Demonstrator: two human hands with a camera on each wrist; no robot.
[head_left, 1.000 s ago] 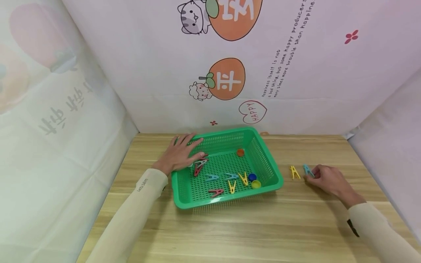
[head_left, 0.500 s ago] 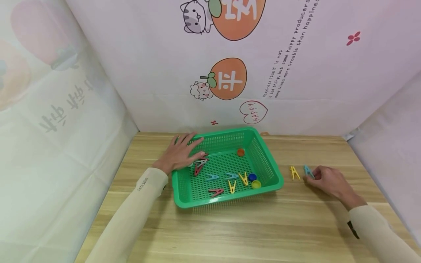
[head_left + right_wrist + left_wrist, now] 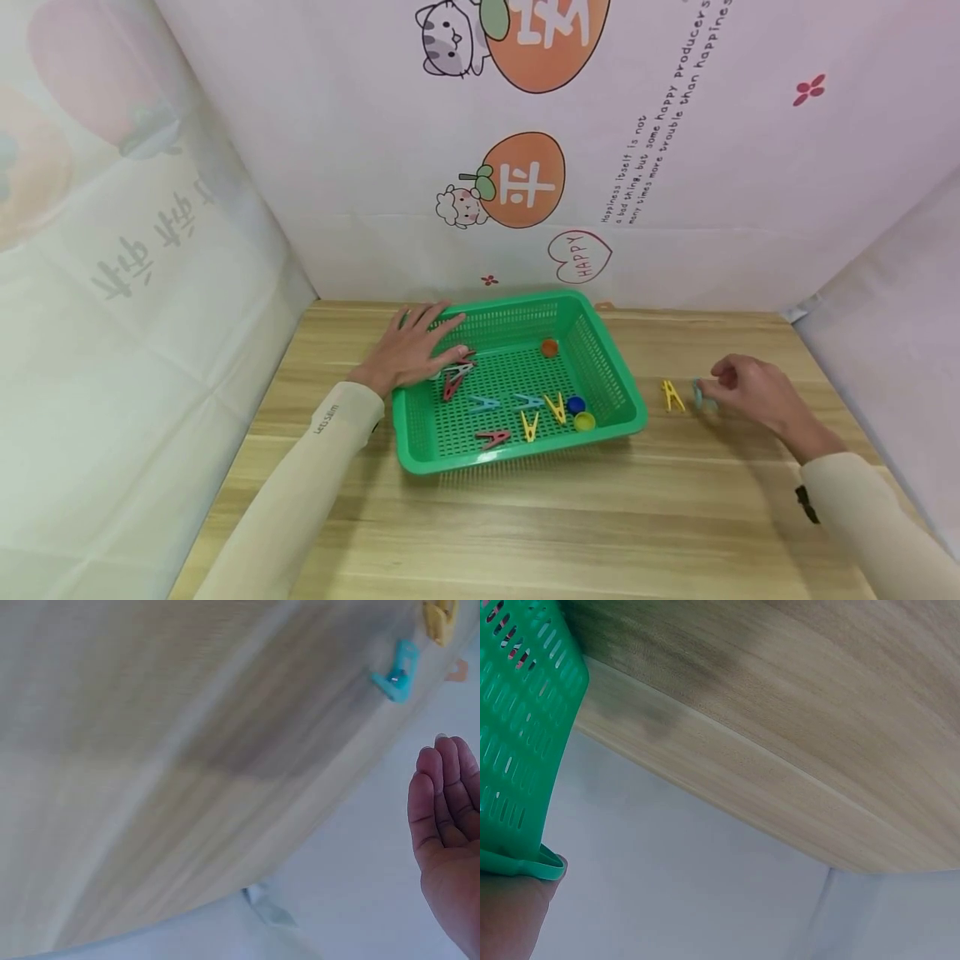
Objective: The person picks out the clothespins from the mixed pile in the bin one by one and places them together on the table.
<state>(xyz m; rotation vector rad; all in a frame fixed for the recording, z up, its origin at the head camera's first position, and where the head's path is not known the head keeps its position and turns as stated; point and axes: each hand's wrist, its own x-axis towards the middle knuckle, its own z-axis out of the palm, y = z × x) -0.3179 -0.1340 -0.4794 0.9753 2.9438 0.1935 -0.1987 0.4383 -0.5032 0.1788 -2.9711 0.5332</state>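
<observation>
Wooden table [image 3: 570, 533]: the left hand [image 3: 405, 354], fingers spread, rests on a green basket [image 3: 525, 452]. Right of the basket, a blue clip [image 3: 405, 660] sits beside the right hand [image 3: 757, 396], whose loosely bent fingers appear apart from it

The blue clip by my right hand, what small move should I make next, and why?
I'd probably pinch the blue clip with the right hand: the right wrist view shows it on the table, with a gap to the fingers in view, while the left hand rests on the basket.
</observation>
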